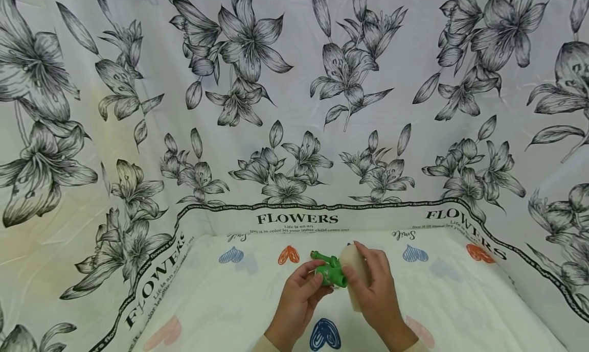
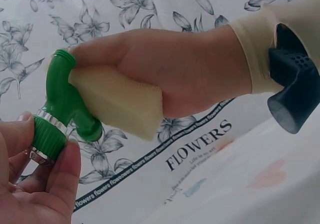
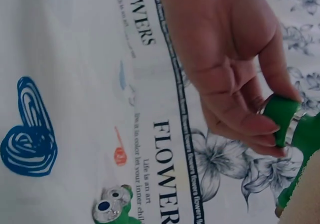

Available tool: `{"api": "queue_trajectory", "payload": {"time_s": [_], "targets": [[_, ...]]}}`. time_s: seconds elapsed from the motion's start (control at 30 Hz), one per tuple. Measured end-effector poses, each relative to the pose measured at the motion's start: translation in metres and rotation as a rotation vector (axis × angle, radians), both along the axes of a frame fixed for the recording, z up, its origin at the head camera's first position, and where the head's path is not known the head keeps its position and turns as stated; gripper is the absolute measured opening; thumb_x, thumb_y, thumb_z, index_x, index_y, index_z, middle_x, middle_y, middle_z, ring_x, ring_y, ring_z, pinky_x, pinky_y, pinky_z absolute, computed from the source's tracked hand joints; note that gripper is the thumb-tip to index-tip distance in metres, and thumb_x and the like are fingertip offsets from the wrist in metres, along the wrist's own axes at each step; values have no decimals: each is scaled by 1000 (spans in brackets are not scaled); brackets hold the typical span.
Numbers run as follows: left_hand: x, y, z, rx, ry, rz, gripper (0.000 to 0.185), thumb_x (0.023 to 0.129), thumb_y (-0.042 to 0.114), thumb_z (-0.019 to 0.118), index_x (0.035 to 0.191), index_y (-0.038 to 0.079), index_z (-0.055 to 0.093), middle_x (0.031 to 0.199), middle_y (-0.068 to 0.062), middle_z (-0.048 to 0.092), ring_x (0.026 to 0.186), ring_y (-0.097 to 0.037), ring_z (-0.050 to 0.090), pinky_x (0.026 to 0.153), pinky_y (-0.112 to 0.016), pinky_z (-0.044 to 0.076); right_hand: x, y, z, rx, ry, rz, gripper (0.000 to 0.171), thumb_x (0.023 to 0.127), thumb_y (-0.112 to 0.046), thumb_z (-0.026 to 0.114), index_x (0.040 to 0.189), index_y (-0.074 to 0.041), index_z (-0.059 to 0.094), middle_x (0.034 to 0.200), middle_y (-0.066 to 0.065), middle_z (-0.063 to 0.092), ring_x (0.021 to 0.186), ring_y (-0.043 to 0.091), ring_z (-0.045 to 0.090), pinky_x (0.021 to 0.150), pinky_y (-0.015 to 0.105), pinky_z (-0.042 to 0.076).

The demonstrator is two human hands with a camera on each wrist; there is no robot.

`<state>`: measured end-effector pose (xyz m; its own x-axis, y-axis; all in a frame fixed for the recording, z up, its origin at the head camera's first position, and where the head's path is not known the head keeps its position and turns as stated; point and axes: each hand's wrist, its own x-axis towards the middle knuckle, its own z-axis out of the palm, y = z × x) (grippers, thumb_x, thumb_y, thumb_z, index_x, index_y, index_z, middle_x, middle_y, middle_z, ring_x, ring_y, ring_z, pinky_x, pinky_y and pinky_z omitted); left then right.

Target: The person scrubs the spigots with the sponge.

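My left hand (image 1: 296,298) pinches a green Y-shaped hose splitter (image 2: 62,92) by its ribbed collar, between thumb and fingers. In the left wrist view its two branches point up and to the lower right, with a silver ring beside the collar. My right hand (image 1: 379,296) holds a cream sponge (image 1: 356,265), thumb on the near face and fingers around the far side. The sponge lies against or very close to the splitter's branches; exact contact cannot be told. In the right wrist view the sponge fills only the lower right corner.
A white cloth (image 1: 230,296) printed with hearts covers the surface below the hands. Flower-printed curtains (image 1: 294,112) stand at the back and sides. At the bottom of the right wrist view appears a green and silver fitting (image 3: 112,204), partly cut off.
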<state>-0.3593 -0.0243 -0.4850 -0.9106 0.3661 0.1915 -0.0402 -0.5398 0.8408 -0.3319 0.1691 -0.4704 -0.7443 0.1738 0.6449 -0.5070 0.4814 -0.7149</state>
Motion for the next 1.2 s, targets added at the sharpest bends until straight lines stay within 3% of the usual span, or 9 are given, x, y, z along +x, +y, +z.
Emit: {"api": "queue_trajectory", "payload": {"time_s": [0.2,0.33,0.63,0.8,1.2], "targets": [[1,2,0,-9,-19,-9,32,109,6,67,140,0,63,124,-18,70,107,-24,74,101,-40,60,-10,10,-10,40,-3,-102,58,102,-21,78,155,-10,58,130,8,53,102,20,56,79,43,56],[2,2,2,-28,-24,-10,36,108,7,69,142,-2,61,127,-20,70,109,-25,74,102,-41,60,-13,14,-13,27,-35,-108,56,106,-22,74,157,-8,55,131,11,52,103,21,55,81,43,56],[1,3,1,-44,-20,17,32,107,7,70,139,1,65,126,-18,71,110,-25,75,102,-43,59,-7,10,-13,-11,-32,-25,46,111,-14,64,156,-7,55,129,4,53,105,18,53,83,35,55],[0,2,-2,-60,-12,35,34,107,5,70,139,-3,63,124,-18,71,111,-24,74,102,-43,60,-3,4,-12,-101,-65,95,42,112,-13,61,154,-9,58,126,1,54,102,20,55,80,28,55],[-9,0,-11,-75,-36,80,37,108,9,70,142,-4,61,120,-18,71,109,-26,75,102,-44,59,5,-1,-3,-100,-72,237,43,115,-11,56,157,-18,58,129,-1,58,106,21,59,81,29,58]]}}
